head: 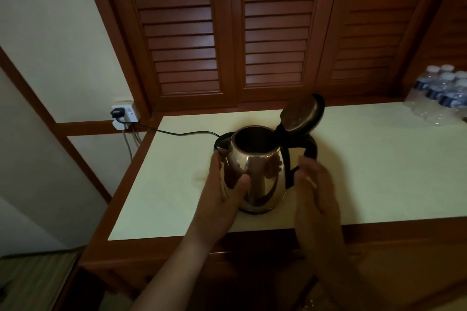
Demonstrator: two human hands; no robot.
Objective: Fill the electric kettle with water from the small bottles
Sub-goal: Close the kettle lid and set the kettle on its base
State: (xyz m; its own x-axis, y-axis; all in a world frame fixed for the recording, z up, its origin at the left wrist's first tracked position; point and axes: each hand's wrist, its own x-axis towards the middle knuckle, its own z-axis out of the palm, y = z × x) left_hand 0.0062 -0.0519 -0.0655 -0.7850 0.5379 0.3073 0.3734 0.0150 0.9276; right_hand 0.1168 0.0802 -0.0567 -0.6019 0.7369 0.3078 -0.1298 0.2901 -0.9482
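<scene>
The shiny metal kettle (255,179) is in the middle of the frame. Its round lid (300,113) is flipped up. Small clear bottles (439,93) with white caps stand bunched at the right edge.

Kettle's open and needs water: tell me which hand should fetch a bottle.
Right, probably. The right hand holds nothing beside the handle, and the bottles stand far to its right; the left hand grips the kettle.
</scene>
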